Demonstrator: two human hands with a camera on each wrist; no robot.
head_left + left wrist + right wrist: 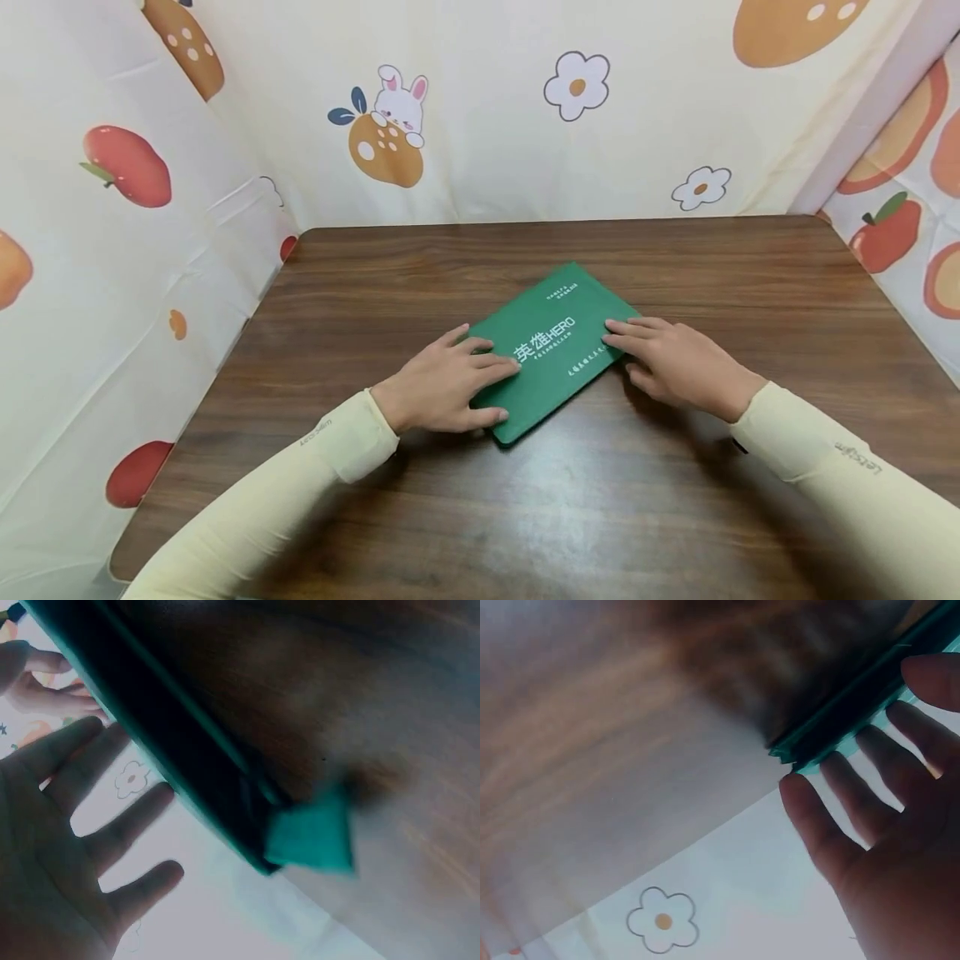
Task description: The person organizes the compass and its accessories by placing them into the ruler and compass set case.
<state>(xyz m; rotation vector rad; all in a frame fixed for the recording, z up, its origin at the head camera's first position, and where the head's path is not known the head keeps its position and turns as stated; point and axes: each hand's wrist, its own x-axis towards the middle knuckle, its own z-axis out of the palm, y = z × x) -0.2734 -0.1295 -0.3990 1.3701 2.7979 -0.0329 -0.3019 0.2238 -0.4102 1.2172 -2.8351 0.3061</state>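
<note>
A flat green packet [536, 387], printed with white "HERO" and Chinese lettering, lies aslant on the brown table. My left hand [450, 383] has its fingers spread over the packet's left end, the thumb near the lower corner. At the other end, my right hand [678, 362] touches the top near the right edge with straight fingertips. Seen from the left wrist, a dark side edge and a small blurred green tab [311, 838] show beyond the left fingers [135, 825]. The right wrist view shows the packet's green edge [832, 739] by the fingertips. Its contents are hidden.
The wood-grain table [570, 517] reaches back to a cream curtain [487, 150] with fruit, flower and rabbit prints. Similar printed cloth hangs at the left [75, 317] and right sides. Pale yellow sleeves cover both forearms.
</note>
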